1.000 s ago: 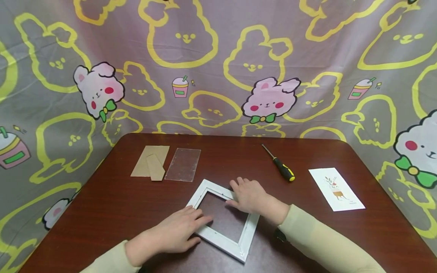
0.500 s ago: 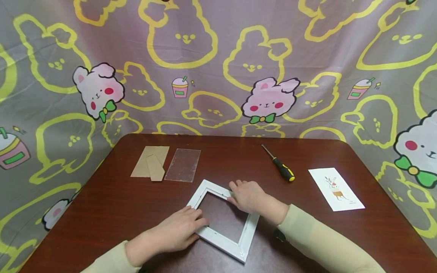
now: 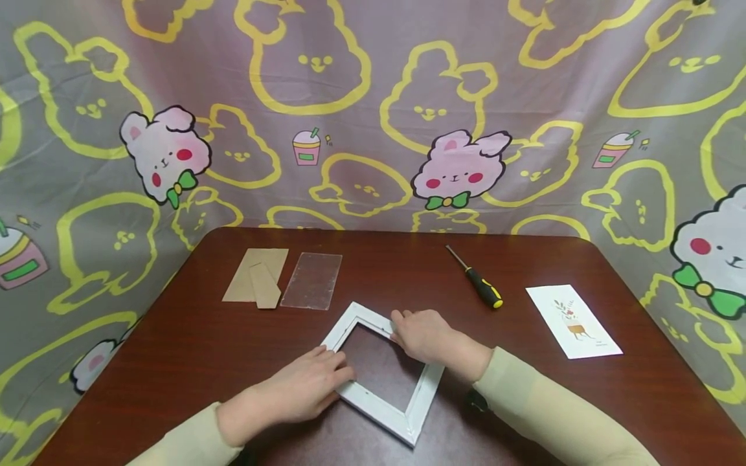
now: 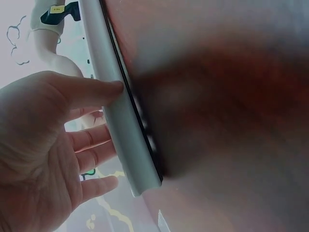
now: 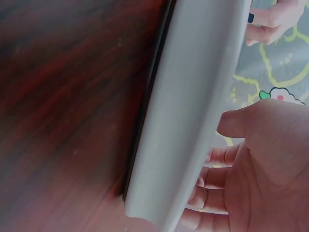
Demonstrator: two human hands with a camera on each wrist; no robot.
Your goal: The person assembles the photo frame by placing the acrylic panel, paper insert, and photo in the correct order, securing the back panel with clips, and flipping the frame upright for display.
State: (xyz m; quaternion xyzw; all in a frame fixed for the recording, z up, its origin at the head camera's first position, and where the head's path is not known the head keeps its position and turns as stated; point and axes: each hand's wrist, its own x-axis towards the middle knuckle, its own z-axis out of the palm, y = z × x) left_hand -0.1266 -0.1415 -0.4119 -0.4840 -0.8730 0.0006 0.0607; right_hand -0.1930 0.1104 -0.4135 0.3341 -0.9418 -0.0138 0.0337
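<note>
A white picture frame (image 3: 381, 413) with a bare opening stands cornerwise at the table's near middle. Small dark marks dot its inner ledge. My left hand (image 3: 309, 383) grips its left side, fingers over the rail; in the left wrist view the thumb presses the outer face of the frame (image 4: 133, 145). On the upper right side, my right hand (image 3: 424, 335) holds the opposite rail. The right wrist view has its thumb at the edge of the frame (image 5: 183, 111) and the fingers partly hidden behind it.
Back left lie a brown backing board (image 3: 245, 275) with a stand leg (image 3: 265, 286) and a clear sheet (image 3: 311, 281). A screwdriver (image 3: 482, 288) lies back right, left of a white printed card (image 3: 574, 322). A patterned curtain (image 3: 361, 116) surrounds the table (image 3: 186, 349).
Both hands have curled their fingers and thumbs closer around the rails. The frame has shifted slightly, its far corner a little up and to the right in the head view.
</note>
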